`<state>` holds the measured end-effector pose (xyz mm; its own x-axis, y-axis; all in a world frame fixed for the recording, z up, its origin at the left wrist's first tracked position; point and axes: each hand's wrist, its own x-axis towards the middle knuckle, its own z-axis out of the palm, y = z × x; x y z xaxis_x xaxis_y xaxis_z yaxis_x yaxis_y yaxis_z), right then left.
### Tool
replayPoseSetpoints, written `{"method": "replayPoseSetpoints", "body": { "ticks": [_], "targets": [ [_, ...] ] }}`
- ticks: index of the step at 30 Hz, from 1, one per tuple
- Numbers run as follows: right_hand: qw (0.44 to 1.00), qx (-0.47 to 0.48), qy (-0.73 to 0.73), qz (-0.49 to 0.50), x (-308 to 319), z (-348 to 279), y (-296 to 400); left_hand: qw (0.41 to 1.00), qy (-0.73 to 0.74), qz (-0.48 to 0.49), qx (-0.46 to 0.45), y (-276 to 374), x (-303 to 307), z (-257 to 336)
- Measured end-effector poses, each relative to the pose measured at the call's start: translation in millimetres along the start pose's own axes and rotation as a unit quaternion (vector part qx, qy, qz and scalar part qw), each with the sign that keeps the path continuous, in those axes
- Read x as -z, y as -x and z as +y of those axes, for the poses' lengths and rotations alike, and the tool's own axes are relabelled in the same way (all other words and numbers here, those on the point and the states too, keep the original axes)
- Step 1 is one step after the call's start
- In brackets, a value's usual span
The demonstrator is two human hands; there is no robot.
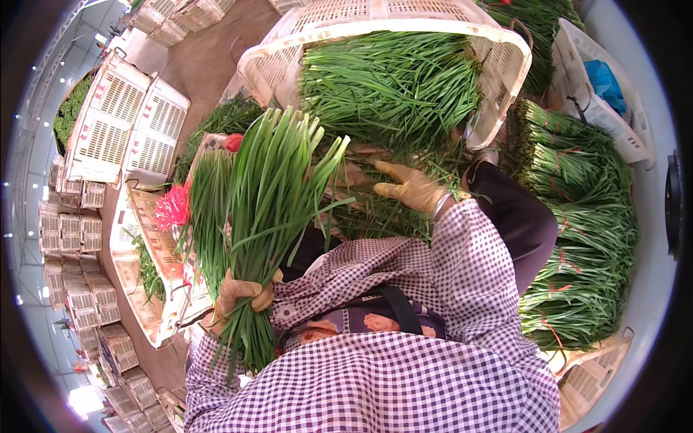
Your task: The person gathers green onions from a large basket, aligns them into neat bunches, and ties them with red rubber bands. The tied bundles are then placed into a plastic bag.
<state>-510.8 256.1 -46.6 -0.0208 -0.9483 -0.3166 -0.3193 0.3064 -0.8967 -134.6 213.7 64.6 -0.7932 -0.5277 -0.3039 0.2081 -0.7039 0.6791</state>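
Observation:
My left hand (pixel 244 296), in a yellowish glove, grips a bunch of long green leaves (pixel 270 195) that look like garlic chives. The pale cut ends fan out upward, and the leaf tips hang below my fist. My right hand (pixel 414 187), gloved too, has thumb and fingers spread and nothing between them. It is over loose leaf scraps (pixel 379 211) in front of my lap. Beyond it, a tipped white plastic crate (pixel 390 27) opens towards me, with a thick layer of chives (pixel 390 81) inside. Another chive bunch (pixel 208 200) stands just left of the held one.
Chive bundles (pixel 579 227) tied with red bands are stacked along my right, by a pale wall (pixel 652 216). A white basket (pixel 590 92) there holds a blue object (pixel 605 85). On the left are red-pink ties (pixel 173 207), a crate (pixel 162 270) and stacked crates (pixel 111 124).

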Motion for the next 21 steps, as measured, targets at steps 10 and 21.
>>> {"method": "replayPoseSetpoints", "body": {
  "ticks": [10, 21],
  "targets": [
    [0.918, 0.222, -0.315, 0.088, -36, -33, -21, 0.996, -0.042, 0.059, 0.048, 1, -3, -8],
    [0.995, -0.049, -0.039, -0.074, 2, 29, 5, 0.993, -0.056, 0.066, 0.085, -5, -11, -3]
  ]
}}
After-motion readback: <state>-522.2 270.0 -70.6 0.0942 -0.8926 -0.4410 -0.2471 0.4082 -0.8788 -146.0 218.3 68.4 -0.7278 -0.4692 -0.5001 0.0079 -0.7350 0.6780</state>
